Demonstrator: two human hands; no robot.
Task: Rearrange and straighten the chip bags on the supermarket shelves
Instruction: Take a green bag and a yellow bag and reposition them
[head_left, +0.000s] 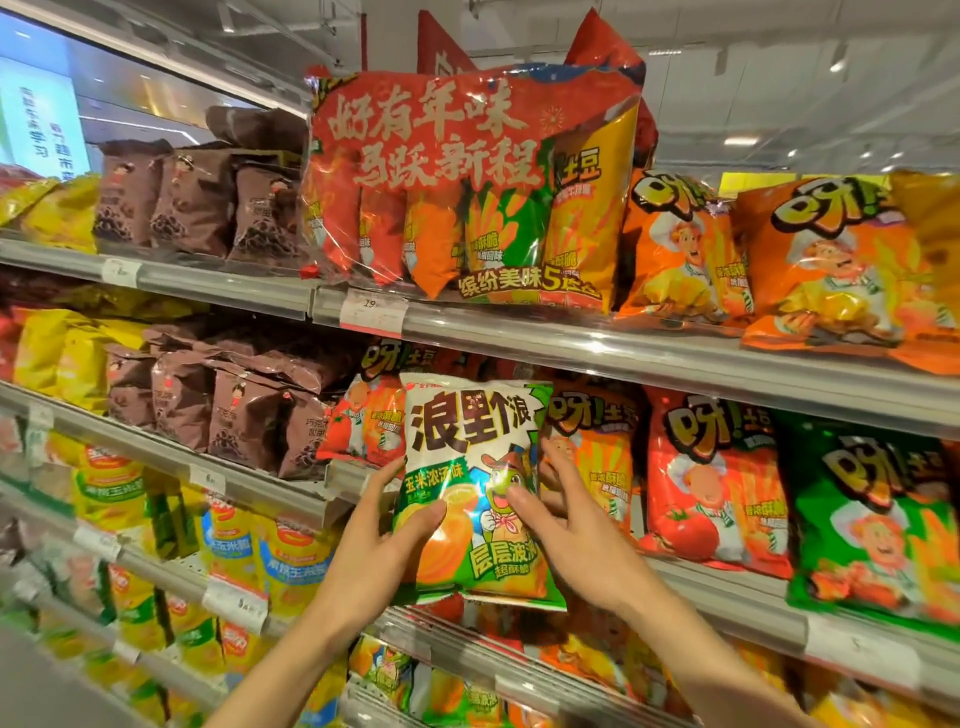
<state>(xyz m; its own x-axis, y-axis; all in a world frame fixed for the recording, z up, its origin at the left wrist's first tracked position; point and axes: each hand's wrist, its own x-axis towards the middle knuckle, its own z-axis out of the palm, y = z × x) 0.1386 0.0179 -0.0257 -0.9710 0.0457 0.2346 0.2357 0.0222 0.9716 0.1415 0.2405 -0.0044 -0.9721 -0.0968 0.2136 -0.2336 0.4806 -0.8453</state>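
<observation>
A white, green and orange chip bag (470, 457) stands upright in front of the middle shelf (727, 592), held between both hands. My left hand (387, 540) grips its left edge, thumb across the front. My right hand (566, 525) grips the right edge, thumb on the front and fingers behind. Behind it stand orange chip bags (597, 452), a red tomato bag (711, 483) and a green bag (872, 519). A large red multipack (467, 182) sits on the upper shelf (649, 353), leaning over its front edge.
Brown snack bags (197, 202) fill the upper shelf's left side, with more brown bags (234, 415) on the shelf below. Orange bags (831, 270) lie slumped at upper right. Yellow and blue bags (249, 551) fill the lower shelves. Price tags (371, 312) hang on the rails.
</observation>
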